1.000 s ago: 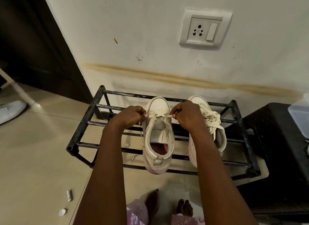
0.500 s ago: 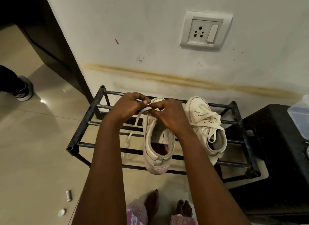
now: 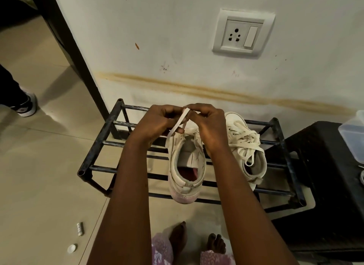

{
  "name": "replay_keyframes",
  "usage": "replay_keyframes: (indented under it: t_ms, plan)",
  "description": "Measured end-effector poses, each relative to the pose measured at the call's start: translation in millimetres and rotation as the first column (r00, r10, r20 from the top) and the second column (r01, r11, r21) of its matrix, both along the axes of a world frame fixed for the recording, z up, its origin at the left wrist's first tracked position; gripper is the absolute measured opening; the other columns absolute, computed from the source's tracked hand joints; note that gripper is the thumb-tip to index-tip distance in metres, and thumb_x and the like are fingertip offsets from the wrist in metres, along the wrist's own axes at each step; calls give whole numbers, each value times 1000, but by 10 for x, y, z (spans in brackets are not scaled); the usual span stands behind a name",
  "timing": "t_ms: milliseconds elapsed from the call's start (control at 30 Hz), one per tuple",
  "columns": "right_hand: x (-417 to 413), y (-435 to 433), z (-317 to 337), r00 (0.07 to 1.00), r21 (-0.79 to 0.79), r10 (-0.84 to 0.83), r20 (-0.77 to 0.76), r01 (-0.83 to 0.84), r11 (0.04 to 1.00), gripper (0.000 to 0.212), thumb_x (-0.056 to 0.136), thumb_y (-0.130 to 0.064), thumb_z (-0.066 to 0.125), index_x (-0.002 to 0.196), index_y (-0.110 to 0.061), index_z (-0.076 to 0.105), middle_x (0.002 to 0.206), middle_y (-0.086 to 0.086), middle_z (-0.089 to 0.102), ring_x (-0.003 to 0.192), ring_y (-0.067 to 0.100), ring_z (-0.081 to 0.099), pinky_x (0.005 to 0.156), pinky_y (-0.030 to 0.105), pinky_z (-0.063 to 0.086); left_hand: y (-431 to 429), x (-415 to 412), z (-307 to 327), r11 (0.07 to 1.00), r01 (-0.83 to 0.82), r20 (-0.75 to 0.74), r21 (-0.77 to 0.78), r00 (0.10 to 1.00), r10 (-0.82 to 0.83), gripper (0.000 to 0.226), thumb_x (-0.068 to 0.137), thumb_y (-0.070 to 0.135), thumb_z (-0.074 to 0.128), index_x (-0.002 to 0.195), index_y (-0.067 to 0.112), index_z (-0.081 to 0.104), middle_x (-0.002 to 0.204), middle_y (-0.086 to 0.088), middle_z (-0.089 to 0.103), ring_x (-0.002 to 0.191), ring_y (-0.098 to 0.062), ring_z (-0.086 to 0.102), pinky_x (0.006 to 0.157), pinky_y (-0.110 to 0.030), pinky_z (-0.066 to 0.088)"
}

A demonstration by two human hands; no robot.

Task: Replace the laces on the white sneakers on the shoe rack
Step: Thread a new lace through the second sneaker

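Cream wall (image 3: 177, 38) fills the top of the frame, with a brown streak across it and a white socket-and-switch plate (image 3: 243, 34) at upper right. Now to the middle: a flat white lace (image 3: 178, 124) is stretched on a slant between both hands. The left hand (image 3: 157, 122) has its fingers curled in around the lace. The right hand (image 3: 208, 124) pinches the upper end, knuckles close against the left. The lace drops toward the front of the unlaced white sneaker (image 3: 187, 178), which sits heel toward us on the black metal bar shoe rack (image 3: 94, 152). Its open mouth shows a pink insole. Both hands cover its toe, so where the lace meets the eyelets cannot be seen.

Just to its right on the same rack stands the second white sneaker (image 3: 250, 152), its cream laces threaded and bunched loosely over the tongue. The right forearm crosses in front and hides its inner side. The left forearm cuts across the rack's bars.

Further out, lower centre, two bare feet (image 3: 178, 239) stand on the beige tiled floor (image 3: 39, 166). A small white cylinder (image 3: 79, 228) and a round white cap (image 3: 71, 248) lie at lower left. A black plastic stool (image 3: 325, 166) stands beside the rack at right, with a clear plastic container (image 3: 354, 134) on it. At far left, another person's black-and-white shoe (image 3: 27, 107), next to a dark door frame (image 3: 65, 38).
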State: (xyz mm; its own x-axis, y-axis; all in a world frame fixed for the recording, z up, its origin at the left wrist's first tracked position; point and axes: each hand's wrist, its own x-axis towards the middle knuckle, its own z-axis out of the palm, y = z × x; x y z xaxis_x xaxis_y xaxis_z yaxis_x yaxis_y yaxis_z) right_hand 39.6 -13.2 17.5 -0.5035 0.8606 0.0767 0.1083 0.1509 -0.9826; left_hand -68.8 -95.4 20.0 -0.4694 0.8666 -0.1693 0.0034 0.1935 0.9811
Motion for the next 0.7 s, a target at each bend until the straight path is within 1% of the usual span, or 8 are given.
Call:
replay_keyframes:
  t_ms: [67,100,200,233,333,433,567,700]
  plan:
    - [12,7,39,998,-56,-1,-63,-2,998,15,79,-5,69,80,-19,74,88,2,71,90,23,66,85,36,51,24,-13,-30,1000,-19,-94,-7,995,18,20,89,7,59,86,23,71,74,8,71,69,-12,63,64,-28,53]
    - [29,8,67,994,-93,0,-113,-11,996,13,79,-4,69,82,-16,74,88,3,72,88,19,67,85,34,52,37,-20,-47,1000,-20,-126,-16,992,18,18,90,9,59,85,22,70,75,9,69,71,-10,59,66,-28,49]
    - [83,22,176,966,-201,-35,-254,-18,979,9,80,-1,68,87,-5,72,73,-10,71,69,-5,63,64,11,48,69,-35,-106,999,-2,-154,-41,988,-4,14,94,12,54,85,18,63,77,8,61,71,-7,49,67,-26,40]
    - [104,39,202,955,-230,-57,-290,-12,973,9,81,-1,67,85,-7,72,68,-14,69,65,-8,61,57,8,44,76,-40,-129,999,3,-165,-48,986,-11,18,95,11,51,81,19,61,75,8,58,70,-7,47,68,-27,38]
    - [185,115,285,922,-320,-135,-362,13,947,13,80,-5,68,80,-18,72,71,-14,70,70,-2,57,55,17,37,82,-77,-188,997,-5,-220,-81,975,-13,29,96,8,46,74,23,56,72,7,53,64,-9,41,63,-25,34]
    - [284,220,347,872,-406,-237,-429,48,912,11,77,-8,70,79,-18,74,75,-7,70,70,7,49,55,22,30,43,-161,-289,988,-33,-271,-151,962,-9,30,97,8,44,74,25,53,81,5,54,76,-13,46,68,-29,35]
    - [487,381,443,803,-429,-314,-507,82,900,9,77,-10,70,83,-15,74,78,-2,69,63,7,47,52,20,31,-23,-258,-380,968,-53,-317,-244,948,-28,30,97,6,40,76,24,51,83,-1,54,71,-14,43,62,-27,34]
    - [724,507,506,738,-426,-364,-569,114,898,12,78,-11,70,72,-19,76,75,-4,68,62,7,47,52,19,35,-48,-277,-431,952,-49,-283,-303,958,-41,22,100,7,37,84,16,51,76,3,50,64,-10,41,56,-25,33]
